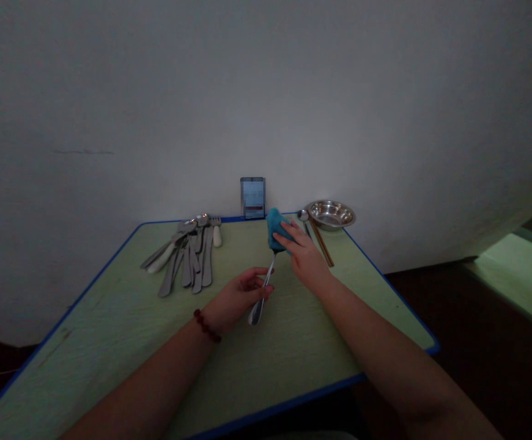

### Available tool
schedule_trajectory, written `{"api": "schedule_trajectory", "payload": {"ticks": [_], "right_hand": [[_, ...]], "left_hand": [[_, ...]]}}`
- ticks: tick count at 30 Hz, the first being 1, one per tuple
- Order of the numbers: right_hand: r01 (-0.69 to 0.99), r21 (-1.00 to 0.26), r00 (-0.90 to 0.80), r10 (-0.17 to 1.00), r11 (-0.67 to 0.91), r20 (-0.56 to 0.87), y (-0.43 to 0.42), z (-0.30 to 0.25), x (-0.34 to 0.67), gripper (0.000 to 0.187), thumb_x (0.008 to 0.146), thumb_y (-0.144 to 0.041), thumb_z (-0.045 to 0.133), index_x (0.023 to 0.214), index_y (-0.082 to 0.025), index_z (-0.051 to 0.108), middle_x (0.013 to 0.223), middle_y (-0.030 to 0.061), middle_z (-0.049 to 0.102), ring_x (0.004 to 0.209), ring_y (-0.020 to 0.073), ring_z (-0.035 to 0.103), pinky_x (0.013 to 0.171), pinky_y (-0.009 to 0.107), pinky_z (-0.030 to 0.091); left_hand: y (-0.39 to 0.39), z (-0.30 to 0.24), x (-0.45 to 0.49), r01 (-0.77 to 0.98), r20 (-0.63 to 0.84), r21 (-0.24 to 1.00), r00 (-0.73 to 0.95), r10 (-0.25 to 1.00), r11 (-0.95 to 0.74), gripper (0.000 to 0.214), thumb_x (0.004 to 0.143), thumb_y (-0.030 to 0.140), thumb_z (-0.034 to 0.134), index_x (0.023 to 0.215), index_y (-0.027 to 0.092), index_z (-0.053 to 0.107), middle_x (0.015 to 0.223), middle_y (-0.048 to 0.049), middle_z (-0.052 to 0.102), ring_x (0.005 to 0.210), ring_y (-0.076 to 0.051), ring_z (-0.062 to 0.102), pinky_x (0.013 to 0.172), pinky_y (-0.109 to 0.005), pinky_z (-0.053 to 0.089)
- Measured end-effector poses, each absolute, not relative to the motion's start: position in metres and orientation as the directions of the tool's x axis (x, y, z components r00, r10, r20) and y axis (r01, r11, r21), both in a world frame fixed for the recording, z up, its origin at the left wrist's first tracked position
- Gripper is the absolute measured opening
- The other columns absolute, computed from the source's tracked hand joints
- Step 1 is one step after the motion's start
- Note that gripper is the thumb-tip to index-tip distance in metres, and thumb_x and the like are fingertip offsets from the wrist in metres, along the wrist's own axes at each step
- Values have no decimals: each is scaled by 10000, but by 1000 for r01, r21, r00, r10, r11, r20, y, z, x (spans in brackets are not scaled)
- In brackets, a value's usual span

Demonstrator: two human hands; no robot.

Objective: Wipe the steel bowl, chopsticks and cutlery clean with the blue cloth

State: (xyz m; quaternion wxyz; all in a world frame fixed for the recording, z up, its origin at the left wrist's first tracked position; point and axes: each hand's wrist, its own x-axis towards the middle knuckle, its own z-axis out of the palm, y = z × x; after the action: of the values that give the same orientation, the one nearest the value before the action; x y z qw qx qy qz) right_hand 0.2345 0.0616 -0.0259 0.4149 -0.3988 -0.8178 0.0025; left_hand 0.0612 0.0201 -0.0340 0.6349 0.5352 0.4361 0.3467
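My left hand (244, 293), with a dark red bead bracelet at the wrist, pinches the handle of a metal utensil (257, 310) above the middle of the table. The utensil slants up and away, and its far end is hidden in a blue cloth (275, 229), so I cannot tell whether it is a spoon or a fork. My right hand (300, 247) grips that cloth around the covered end, fingers laid over it. To the left lies a pile of cutlery (192, 256), with spoons and a fork (216, 226) visible in it.
A phone (253, 198) leans upright against the wall at the table's back edge. At the back right are a metal bowl (331, 215), wooden chopsticks (323, 244) and a spoon (303, 216). The pale green table (293, 360) has a blue edge.
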Motion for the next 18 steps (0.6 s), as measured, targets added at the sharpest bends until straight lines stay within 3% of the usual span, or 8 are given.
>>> {"api": "schedule_trajectory", "payload": {"ticks": [5, 18], "right_hand": [[661, -342, -317, 662, 668, 679, 61, -26, 235, 528, 709, 23, 312, 1147, -210, 491, 1301, 35, 377, 1248, 170, 230, 1016, 402, 254], [653, -347, -346, 673, 673, 654, 64, -26, 238, 474, 732, 10, 335, 1052, -256, 562, 1286, 1, 400, 1253, 165, 220, 1000, 413, 272]], "left_hand": [[21, -35, 60, -4, -182, 980, 387, 904, 199, 414, 593, 289, 650, 973, 186, 524, 608, 58, 499, 556, -69, 453, 501, -195, 305], [19, -32, 61, -14, -220, 970, 369, 903, 243, 440, 583, 301, 655, 991, 192, 535, 592, 65, 492, 519, -61, 429, 480, -192, 288]]}}
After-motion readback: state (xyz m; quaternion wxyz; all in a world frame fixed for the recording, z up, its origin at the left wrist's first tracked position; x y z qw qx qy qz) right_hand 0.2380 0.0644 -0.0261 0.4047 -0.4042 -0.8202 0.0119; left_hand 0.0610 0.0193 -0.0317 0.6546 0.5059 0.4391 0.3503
